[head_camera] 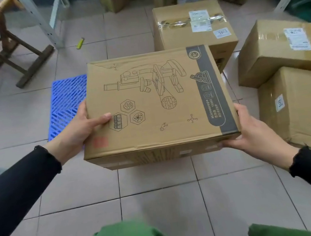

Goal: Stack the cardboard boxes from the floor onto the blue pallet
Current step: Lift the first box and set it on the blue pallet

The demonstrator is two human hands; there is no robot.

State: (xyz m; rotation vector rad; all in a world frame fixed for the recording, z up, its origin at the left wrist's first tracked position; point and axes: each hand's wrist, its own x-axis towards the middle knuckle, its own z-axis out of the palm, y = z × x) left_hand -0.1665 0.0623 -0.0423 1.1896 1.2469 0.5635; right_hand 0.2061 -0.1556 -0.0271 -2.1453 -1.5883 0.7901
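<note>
Both hands, left hand [77, 131] and right hand [251, 134], grip microscope box [155, 106] aloft; carry step; next lower onto blue pallet [65, 102], seemingly bare.

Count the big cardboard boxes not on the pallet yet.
4: one held in both hands, one on the floor behind it, two stacked at right, upper and lower. More may sit outside the frame.

The tiled floor [153, 201] carries a blue pallet [65, 104] at left, a wooden stool [9, 50] and a yellow lighter [80, 43] beyond it, a taped cardboard box [188, 24] behind, and two more boxes [296, 99] stacked at right.
</note>
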